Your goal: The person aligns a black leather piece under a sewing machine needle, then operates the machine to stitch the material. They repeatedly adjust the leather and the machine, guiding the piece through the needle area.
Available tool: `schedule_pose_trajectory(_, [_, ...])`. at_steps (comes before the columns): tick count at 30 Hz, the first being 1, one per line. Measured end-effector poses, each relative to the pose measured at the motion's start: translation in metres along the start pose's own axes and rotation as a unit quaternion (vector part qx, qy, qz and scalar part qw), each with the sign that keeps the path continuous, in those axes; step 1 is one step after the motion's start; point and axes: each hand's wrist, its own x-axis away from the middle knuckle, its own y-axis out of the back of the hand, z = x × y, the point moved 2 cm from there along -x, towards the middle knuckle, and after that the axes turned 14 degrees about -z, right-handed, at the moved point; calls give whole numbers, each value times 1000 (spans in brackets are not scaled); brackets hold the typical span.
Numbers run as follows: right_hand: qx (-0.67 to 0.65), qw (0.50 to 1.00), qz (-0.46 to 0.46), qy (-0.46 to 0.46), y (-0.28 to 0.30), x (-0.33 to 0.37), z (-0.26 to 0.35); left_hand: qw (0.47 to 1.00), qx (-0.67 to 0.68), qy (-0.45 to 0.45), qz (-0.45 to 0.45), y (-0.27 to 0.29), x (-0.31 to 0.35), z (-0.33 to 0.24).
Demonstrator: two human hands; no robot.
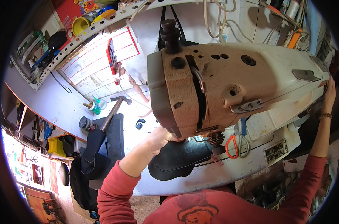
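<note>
A big beige and white sewing machine fills the middle and right of the head view. Below its needle end lies a black, rounded leather-like piece with stitch lines. My left hand grips the upper left edge of that piece, its fingertips partly hidden by the machine head. At the machine's far right end, my right hand is closed round the handwheel, which is mostly hidden. Scissors with red and grey handles lie on the machine bed, right of the needle area.
Left of the machine, a hammer lies over a dark mat. Near it are a dark jar, a green bottle and a small black object. A metal shelf with tools crosses the upper left. Thread spools stand upper right.
</note>
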Motion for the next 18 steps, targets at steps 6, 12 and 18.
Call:
schedule_pose_trajectory(6, [-81,993,-81,5,-2,26,6,1000,-10,6,-19,2,3,1])
schedule_pose_trajectory(12, [-117,986,-114,-35,-3,46,13,1000,-13,0,-21,2,1,3])
schedule_pose_trajectory(18, [-152,980,-120,-54,-4,59,9,999,-13,10,-43,-1,6,-1])
